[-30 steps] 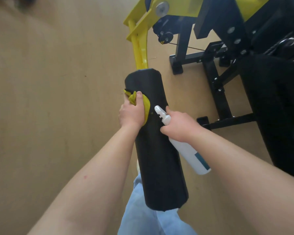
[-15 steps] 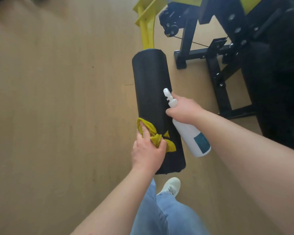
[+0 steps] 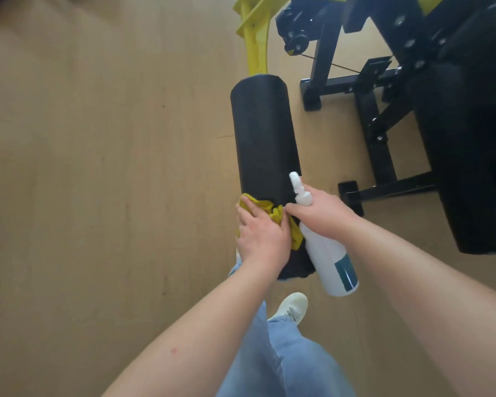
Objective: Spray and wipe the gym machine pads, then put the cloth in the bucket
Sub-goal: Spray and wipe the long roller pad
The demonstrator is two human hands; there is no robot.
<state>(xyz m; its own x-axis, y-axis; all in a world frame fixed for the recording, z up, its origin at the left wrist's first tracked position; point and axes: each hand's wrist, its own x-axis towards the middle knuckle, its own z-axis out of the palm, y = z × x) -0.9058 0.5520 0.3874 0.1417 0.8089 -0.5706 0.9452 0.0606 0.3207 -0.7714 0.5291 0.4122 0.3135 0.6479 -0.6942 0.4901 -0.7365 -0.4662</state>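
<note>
Within the last second the left hand (image 3: pixel 262 239) has swept the yellow cloth (image 3: pixel 255 202) along the roller pad (image 3: pixel 265 133) from far end to near end, fingers apparently flat on it; the right hand (image 3: pixel 322 214) grips the spray bottle (image 3: pixel 331 262) alongside; this pad looks nearly wiped; no bucket shows.

Premises: a gym or fitness room. Grounds for the finding: a strength-training machine occupies the upper right of the view. It has a black foam roller pad (image 3: pixel 262 133) mounted on a yellow lever arm (image 3: pixel 257 55), a black bolted steel frame (image 3: pixel 381 144) with feet resting on the floor, a pulley (image 3: pixel 297 43) with a thin cable (image 3: pixel 332 64) running from it, and a large black upholstered pad (image 3: pixel 470 156). The floor (image 3: pixel 98 167) is pale, wood-look boarding.
</note>
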